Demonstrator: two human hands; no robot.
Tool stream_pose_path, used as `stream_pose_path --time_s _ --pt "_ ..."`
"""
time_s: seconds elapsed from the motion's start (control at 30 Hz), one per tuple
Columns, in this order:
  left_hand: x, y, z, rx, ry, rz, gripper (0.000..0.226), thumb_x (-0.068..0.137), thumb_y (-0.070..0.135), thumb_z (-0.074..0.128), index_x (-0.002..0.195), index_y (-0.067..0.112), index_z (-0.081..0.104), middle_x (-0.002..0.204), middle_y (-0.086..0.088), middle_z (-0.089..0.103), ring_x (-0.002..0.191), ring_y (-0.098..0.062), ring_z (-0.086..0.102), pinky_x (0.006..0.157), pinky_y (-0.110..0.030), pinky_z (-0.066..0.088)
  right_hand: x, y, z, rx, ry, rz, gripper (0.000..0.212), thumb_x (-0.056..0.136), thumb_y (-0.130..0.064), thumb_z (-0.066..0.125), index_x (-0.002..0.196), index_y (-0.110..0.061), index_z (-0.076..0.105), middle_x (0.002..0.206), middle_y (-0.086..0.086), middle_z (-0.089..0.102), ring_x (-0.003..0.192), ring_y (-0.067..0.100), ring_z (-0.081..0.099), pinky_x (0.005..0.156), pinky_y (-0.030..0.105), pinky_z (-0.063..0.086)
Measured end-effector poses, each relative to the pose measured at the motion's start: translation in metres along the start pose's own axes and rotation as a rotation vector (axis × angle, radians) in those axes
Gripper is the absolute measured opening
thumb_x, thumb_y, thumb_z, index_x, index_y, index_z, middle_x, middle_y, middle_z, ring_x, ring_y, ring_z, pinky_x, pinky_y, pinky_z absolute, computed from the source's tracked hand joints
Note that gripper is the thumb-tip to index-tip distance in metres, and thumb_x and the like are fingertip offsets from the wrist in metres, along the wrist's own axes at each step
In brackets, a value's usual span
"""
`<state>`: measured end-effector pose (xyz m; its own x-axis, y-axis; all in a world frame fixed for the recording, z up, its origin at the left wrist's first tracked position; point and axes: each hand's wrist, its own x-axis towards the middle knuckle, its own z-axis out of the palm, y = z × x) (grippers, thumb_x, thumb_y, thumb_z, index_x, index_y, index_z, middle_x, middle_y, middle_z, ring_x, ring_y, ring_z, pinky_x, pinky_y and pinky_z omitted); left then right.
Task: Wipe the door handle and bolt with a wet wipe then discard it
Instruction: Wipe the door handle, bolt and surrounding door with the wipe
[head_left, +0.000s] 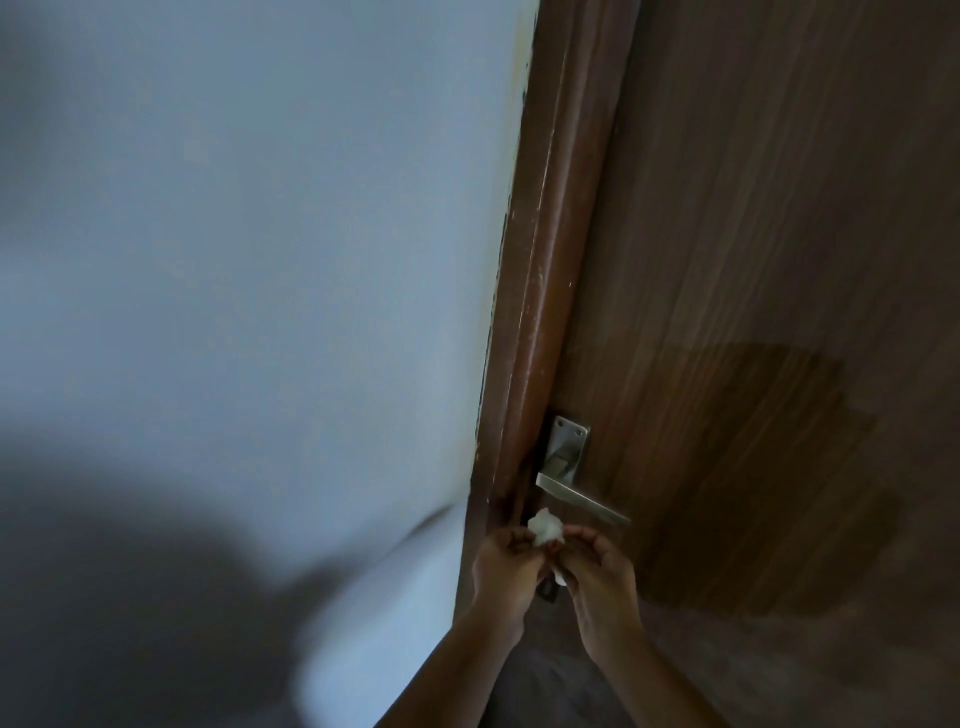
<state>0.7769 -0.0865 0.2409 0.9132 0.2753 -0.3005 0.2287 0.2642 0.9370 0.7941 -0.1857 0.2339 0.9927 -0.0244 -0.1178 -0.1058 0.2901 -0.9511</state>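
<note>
A silver lever door handle (582, 498) with its plate sits on a brown wooden door (753, 260), low in the view. Just below it, my left hand (506, 571) and my right hand (602, 582) are held close together, both pinching a crumpled white wet wipe (545, 530) between their fingertips. The wipe sits a little under the handle's inner end, apart from it. A small dark part (548, 595) shows between my hands; I cannot tell whether it is the bolt.
The brown door frame (540, 312) runs along the door's left edge. A pale blue-white wall (260, 260) fills the left half, with a large dark shadow at the lower left. The view is blurred.
</note>
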Motion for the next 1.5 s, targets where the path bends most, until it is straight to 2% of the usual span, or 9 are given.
stream_pose_path --time_s 0.17,0.33,0.5,0.67,0.87,1.0,1.23,1.37,1.5 --pt "0.021 0.008 0.018 -0.119 0.176 0.015 0.011 0.083 0.010 0.069 0.091 0.018 0.070 0.091 -0.002 0.071 0.084 -0.016 0.069 0.071 -0.026 0.057 0.006 -0.009 -0.010 0.099 0.060 0.053 0.024 0.087 0.008 0.052 0.103 -0.006 0.064 0.098 0.011 0.070 0.093 0.019 0.067 0.077 0.028 0.052" --pt "0.028 0.012 0.043 -0.301 0.190 0.184 0.018 0.086 0.012 0.066 0.099 0.022 0.074 0.099 0.007 0.073 0.097 -0.011 0.066 0.088 -0.026 0.050 0.007 -0.008 -0.042 0.078 0.179 0.120 0.020 0.088 0.006 0.053 0.100 -0.006 0.064 0.094 0.014 0.065 0.091 0.023 0.063 0.075 0.030 0.051" --pt "0.041 0.009 0.055 -0.340 0.260 0.239 0.021 0.085 0.005 0.064 0.100 0.014 0.075 0.100 0.003 0.074 0.101 -0.014 0.066 0.096 -0.035 0.048 0.008 -0.007 -0.075 0.053 0.275 0.160 0.022 0.090 0.007 0.050 0.097 -0.008 0.064 0.090 0.013 0.065 0.084 0.022 0.060 0.073 0.032 0.049" --pt "0.046 0.004 0.070 -0.266 0.393 0.268 0.022 0.087 0.004 0.062 0.102 0.017 0.071 0.098 0.005 0.072 0.093 -0.011 0.066 0.092 -0.033 0.049 0.007 -0.006 -0.101 0.003 0.342 0.207 0.022 0.090 0.005 0.051 0.092 -0.014 0.064 0.086 0.005 0.062 0.077 0.017 0.055 0.067 0.029 0.042" --pt "0.045 -0.007 0.087 -0.311 0.484 0.228 0.026 0.083 -0.005 0.060 0.090 0.019 0.066 0.100 -0.002 0.065 0.088 -0.013 0.063 0.080 -0.025 0.051 0.010 0.000 -0.113 -0.040 0.340 0.282 0.023 0.092 0.006 0.048 0.086 -0.014 0.059 0.079 0.007 0.056 0.068 0.017 0.049 0.064 0.028 0.036" --pt "0.045 -0.009 0.091 -0.438 0.409 0.199 0.018 0.082 0.005 0.068 0.091 0.021 0.071 0.087 0.001 0.074 0.084 -0.014 0.070 0.080 -0.035 0.055 0.012 0.000 -0.115 -0.077 0.320 0.296 0.023 0.092 0.006 0.049 0.084 -0.013 0.059 0.077 0.008 0.055 0.067 0.018 0.048 0.062 0.028 0.036" --pt "0.043 -0.003 0.097 -0.537 0.369 0.229 0.010 0.085 0.018 0.069 0.090 0.026 0.070 0.084 0.006 0.076 0.079 -0.012 0.072 0.067 -0.025 0.054 0.015 0.000 -0.115 -0.102 0.293 0.341 0.020 0.091 0.008 0.050 0.085 -0.010 0.058 0.077 0.007 0.055 0.064 0.020 0.045 0.060 0.027 0.035" --pt "0.044 -0.004 0.100 -0.406 0.358 0.344 0.018 0.090 0.024 0.062 0.106 0.031 0.061 0.095 0.007 0.072 0.087 -0.010 0.070 0.072 -0.026 0.057 0.014 -0.001 -0.124 -0.141 0.307 0.358 0.021 0.090 0.008 0.050 0.084 -0.010 0.058 0.076 0.005 0.056 0.064 0.019 0.047 0.059 0.026 0.037" --pt "0.049 -0.010 0.091 -0.186 0.363 0.430 0.029 0.092 0.016 0.057 0.122 0.015 0.056 0.107 0.000 0.068 0.098 -0.015 0.068 0.082 -0.033 0.058 0.010 0.000 -0.132 -0.150 0.308 0.354 0.023 0.090 0.010 0.050 0.081 -0.010 0.058 0.066 0.006 0.056 0.059 0.017 0.045 0.047 0.021 0.042"
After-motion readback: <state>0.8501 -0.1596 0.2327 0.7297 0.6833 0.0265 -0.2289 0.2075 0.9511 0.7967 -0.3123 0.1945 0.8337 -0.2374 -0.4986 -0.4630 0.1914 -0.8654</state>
